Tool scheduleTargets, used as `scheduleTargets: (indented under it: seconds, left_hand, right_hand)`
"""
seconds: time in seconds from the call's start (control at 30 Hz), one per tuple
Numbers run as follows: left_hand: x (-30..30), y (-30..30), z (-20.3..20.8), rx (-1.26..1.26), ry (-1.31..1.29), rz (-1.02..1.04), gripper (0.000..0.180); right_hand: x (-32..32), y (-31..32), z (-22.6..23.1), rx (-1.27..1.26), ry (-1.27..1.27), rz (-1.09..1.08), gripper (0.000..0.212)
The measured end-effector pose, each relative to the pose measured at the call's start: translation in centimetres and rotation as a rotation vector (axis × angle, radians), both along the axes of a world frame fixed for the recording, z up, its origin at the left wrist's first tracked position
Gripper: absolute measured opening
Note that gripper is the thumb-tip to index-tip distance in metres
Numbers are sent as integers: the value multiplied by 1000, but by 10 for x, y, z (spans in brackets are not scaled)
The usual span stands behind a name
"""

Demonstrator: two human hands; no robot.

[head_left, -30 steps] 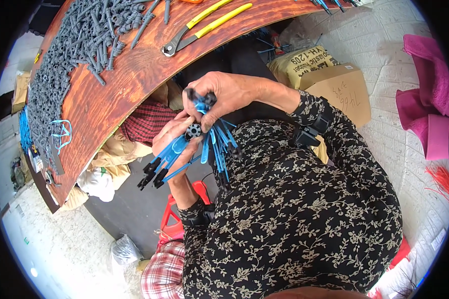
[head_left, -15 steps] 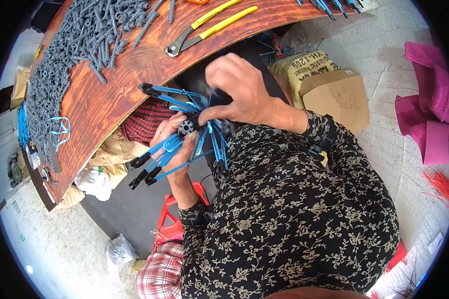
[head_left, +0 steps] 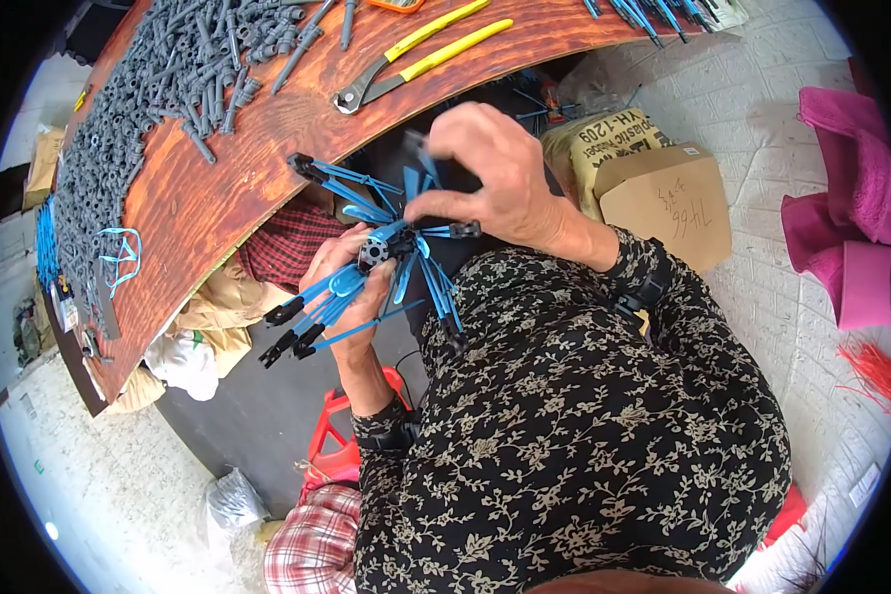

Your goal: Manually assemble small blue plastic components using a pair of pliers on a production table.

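My left hand point(head_left: 335, 282) is closed around the middle of a spoked frame of blue struts with black end pieces point(head_left: 345, 281), below the table edge. At its centre a round black hub with small holes point(head_left: 374, 253) faces up. Struts fan out on several sides, some past my left fingers. Over the far right part of the frame, my right hand point(head_left: 493, 178) has its thumb and bent fingers apart. Its thumb reaches the struts near the hub. Beside its fingertips a black strut end point(head_left: 416, 145) is smeared by motion.
A curved wooden table point(head_left: 257, 148) holds a heap of grey plastic parts point(head_left: 119, 129) and yellow-handled pincers point(head_left: 421, 57). More blue struts point(head_left: 653, 18) lie at its far edge. A cardboard box point(head_left: 668, 203) and a yellowish sack point(head_left: 604, 139) stand right; a red stool point(head_left: 335, 450) is below.
The frame has shifted slightly right and tilted in my left hand. My right hand has moved a little to the right, and a black strut end now shows below its thumb.
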State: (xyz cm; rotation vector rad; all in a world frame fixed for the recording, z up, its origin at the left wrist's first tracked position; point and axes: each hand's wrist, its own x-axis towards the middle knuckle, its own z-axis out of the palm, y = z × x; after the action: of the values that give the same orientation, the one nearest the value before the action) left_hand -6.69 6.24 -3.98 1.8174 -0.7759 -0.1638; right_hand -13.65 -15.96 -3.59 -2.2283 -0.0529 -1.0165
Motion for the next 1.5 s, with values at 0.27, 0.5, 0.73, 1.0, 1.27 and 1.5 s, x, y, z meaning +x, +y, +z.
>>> scheduleTargets:
  seconds: [0.27,0.5,0.73,1.0,1.27,1.5]
  left_hand:
    - [2,3,-8,-86,-5,21,37]
    - [2,2,-8,-62,11,-14,39]
    - [1,-3,-2,-35,-11,-76,40]
    - [-4,-3,1,-58,-15,-107,42]
    - [-4,0,-2,-33,-26,-62,42]
    - [-8,-2,-6,-123,25,-118,42]
  right_hand:
    - [-9,-6,-5,223,344,325,25]
    - [2,6,-12,618,262,688,24]
    - [1,6,-12,581,483,647,30]
    - [-3,5,9,-76,309,495,34]
    - [-6,17,-3,14,111,364,34]
    - [-7,16,-9,-6,204,404,27]
